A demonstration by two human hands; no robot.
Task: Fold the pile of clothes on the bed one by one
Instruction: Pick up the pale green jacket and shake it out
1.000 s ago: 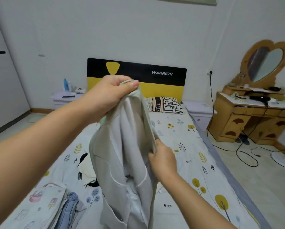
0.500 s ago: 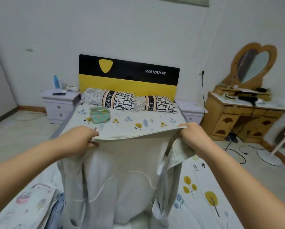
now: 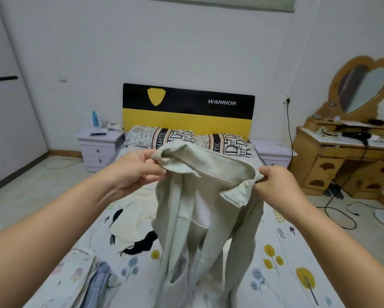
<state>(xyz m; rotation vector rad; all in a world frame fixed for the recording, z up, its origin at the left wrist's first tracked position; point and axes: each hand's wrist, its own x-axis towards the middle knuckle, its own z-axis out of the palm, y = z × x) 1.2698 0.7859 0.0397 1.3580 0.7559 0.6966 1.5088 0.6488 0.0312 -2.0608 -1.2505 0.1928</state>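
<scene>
A pale grey-green pair of trousers (image 3: 208, 218) hangs in the air above the bed (image 3: 282, 258), held by its waistband. My left hand (image 3: 139, 172) pinches the left end of the waistband. At the right end, my right hand (image 3: 275, 183) grips the band, which bunches and folds over there. The legs dangle down to the sheet. Behind them a heap of clothes (image 3: 131, 227) in cream and black lies on the bed. A stack of folded clothes (image 3: 97, 283) sits at the near left.
Two patterned pillows (image 3: 173, 138) lean on the black and yellow headboard (image 3: 186, 112). White nightstands (image 3: 97, 147) flank the bed. A wooden dressing table (image 3: 342, 161) with a heart mirror stands at the right, with cables (image 3: 340, 216) on the floor beside it.
The waistband was stretched flat and wide between my hands; now my hands are closer together and higher, and the band sags and folds over. The view has tilted up a little.
</scene>
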